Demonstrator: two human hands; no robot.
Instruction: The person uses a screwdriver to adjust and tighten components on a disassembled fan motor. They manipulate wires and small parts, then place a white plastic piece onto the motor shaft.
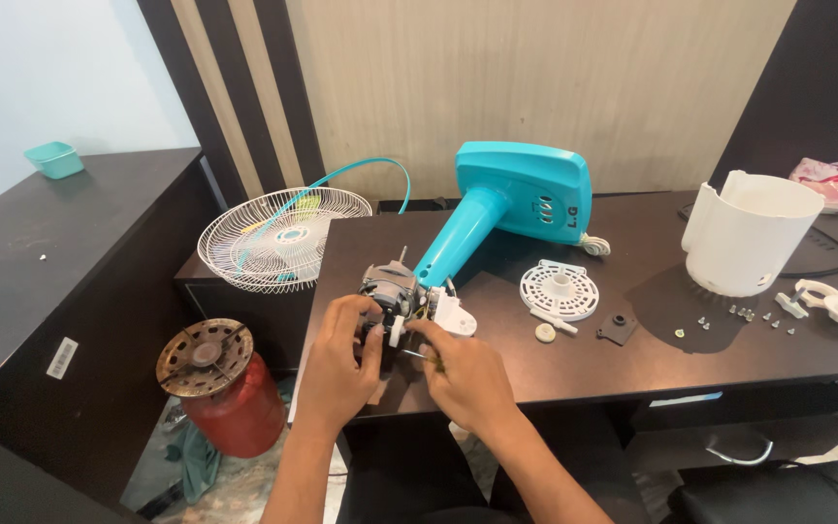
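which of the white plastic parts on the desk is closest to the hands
The small white bracket on the fan motor, right beside the right hand. The round slotted white disc and tall white housing lie farther right.

Home repair spot: dismantled fan point(497, 209), desk point(584, 359)

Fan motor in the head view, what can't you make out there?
- Fan motor: front hidden by left hand and right hand.
- Thing in right fingers: too small, mostly covered.
- Screws: too small to count.
- Pink bag: partly behind white housing.
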